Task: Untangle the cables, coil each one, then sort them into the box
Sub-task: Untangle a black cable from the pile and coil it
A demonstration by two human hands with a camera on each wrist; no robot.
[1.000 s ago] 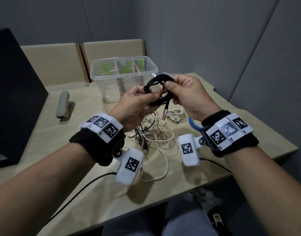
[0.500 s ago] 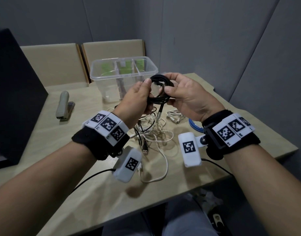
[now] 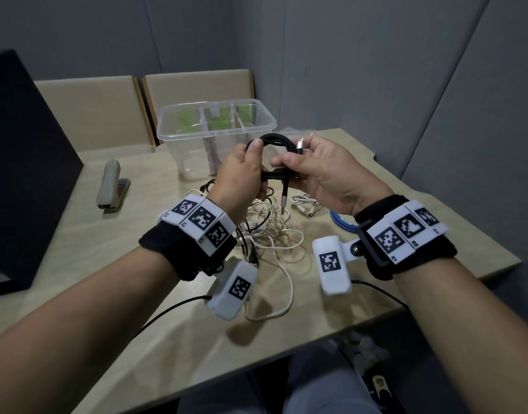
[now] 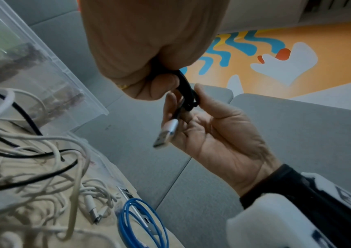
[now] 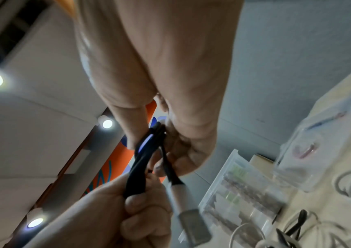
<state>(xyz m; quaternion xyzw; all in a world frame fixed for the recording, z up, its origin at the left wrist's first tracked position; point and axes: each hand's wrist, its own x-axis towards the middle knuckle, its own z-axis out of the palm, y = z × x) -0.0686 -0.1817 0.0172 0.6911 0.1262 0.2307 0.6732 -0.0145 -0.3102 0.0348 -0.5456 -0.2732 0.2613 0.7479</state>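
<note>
A stapler [image 3: 112, 186] is lying on the surface [image 3: 155, 339] left of the clear box [image 3: 216, 131]. In front of the box, the left hand [image 3: 241, 177] and right hand [image 3: 322, 171] are both gripping a coiled black cable [image 3: 276, 141], held above tangled white cables [image 3: 274, 234].

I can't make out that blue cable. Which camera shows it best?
The left wrist view: the blue cable lies on the table as an open coil. The head view catches only a sliver behind the right wrist; the right wrist view misses it.
</note>
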